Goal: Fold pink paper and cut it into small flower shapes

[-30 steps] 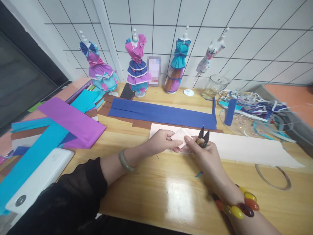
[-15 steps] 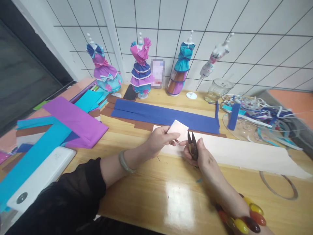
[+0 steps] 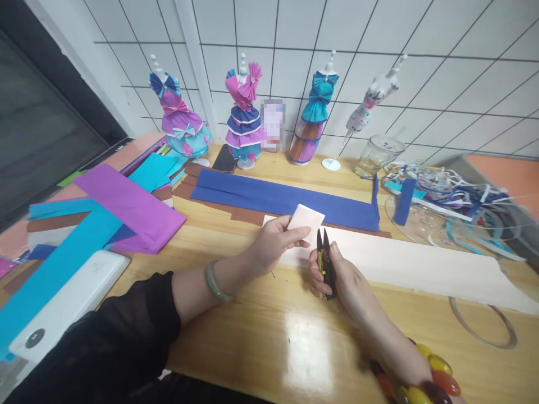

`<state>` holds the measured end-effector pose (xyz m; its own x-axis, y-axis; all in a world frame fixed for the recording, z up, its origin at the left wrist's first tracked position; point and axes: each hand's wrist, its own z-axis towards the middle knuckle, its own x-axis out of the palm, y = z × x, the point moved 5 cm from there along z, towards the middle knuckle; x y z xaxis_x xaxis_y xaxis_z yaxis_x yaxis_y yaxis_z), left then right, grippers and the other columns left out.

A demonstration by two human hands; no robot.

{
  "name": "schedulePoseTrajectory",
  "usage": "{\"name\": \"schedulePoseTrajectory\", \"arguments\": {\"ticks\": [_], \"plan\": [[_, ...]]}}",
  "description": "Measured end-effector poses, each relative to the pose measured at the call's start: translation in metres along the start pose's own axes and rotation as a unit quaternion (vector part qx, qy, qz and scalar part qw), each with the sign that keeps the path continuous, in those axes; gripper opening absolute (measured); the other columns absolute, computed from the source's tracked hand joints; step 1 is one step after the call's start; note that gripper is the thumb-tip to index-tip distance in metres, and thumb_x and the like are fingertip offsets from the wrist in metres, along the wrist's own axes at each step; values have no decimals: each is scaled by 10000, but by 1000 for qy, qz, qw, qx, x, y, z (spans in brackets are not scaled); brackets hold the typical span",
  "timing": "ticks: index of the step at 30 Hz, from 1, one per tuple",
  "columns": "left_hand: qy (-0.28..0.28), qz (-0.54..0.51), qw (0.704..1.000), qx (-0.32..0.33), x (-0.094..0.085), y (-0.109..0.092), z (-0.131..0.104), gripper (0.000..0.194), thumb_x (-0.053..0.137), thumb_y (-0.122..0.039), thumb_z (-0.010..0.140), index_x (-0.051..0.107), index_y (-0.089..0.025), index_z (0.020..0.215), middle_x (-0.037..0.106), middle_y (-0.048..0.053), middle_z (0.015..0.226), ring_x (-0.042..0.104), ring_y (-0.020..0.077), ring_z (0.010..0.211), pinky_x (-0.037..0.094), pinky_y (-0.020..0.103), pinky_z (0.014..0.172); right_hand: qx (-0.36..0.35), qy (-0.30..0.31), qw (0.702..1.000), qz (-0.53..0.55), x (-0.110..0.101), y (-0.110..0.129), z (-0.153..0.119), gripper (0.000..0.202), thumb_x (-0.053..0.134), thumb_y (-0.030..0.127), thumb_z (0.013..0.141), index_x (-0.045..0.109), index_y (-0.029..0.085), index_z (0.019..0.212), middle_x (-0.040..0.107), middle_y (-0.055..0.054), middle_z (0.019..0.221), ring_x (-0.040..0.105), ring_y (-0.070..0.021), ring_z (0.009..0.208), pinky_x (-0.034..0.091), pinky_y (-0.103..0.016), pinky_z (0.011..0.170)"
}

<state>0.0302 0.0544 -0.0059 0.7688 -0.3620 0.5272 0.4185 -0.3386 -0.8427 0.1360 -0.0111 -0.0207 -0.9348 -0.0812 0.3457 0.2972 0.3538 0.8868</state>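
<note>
Snips (image 3: 327,265) and the right hand (image 3: 344,279) have moved since the frame a second ago: then the right thumb and fingers met the pale folded square (image 3: 304,217), with the snips lying across that hand; now the hand has drawn off to the right and the blades point upward. Meanwhile, the left hand (image 3: 272,242) has kept its hold on the square.

It should handle as something very light, thin and soft, paper or fine cloth, with a little body from being folded. It probably creases easily and could slide open along its layers, so a flat pinch near one corner, catching every layer, seems the best hold.

Left thumb and fingers pinch the square at its lower left part, thumb over the near face, while its upper and right edges stand clear beyond them. It is held up above the table (image 3: 236,336), in front of the blue strip (image 3: 273,193) and the pale strip (image 3: 421,258) as the camera sees it. Right fingers are curled around the handles, the blades slightly parted, their tips just beside the square's lower right edge; contact cannot be told.
</note>
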Motion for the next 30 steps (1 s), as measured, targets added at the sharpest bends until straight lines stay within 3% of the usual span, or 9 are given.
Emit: {"name": "schedulePoseTrajectory", "arguments": {"ticks": [11,17,22,30], "plan": [[27,18,999,-18,5,2,-2,186,632,-248,725,624,-99,836,601,44,765,534,101,692,422,298,738,-30,4,997,-66,6,5,-2,428,293,526,909,500,169,797,399,47,559,354,-74,423,356,-239,450],[20,71,997,-19,6,4,-5,164,632,-262,713,600,-103,735,589,22,647,539,107,626,416,293,705,-31,-2,998,-59,5,4,-2,433,282,527,912,489,169,785,412,43,571,344,-66,407,368,-242,439],[56,51,997,-32,11,9,-8,185,586,-299,754,569,-115,752,575,13,618,545,117,577,424,298,647,-34,-13,998,-52,7,3,-1,448,280,534,909,495,169,763,407,46,531,357,-74,403,372,-243,437],[52,41,997,-35,13,12,-12,204,576,-326,764,547,-124,769,562,6,614,548,123,527,444,297,579,-54,-15,998,-36,8,1,-2,472,272,540,908,498,168,724,409,47,514,348,-68,380,360,-239,419]]}}
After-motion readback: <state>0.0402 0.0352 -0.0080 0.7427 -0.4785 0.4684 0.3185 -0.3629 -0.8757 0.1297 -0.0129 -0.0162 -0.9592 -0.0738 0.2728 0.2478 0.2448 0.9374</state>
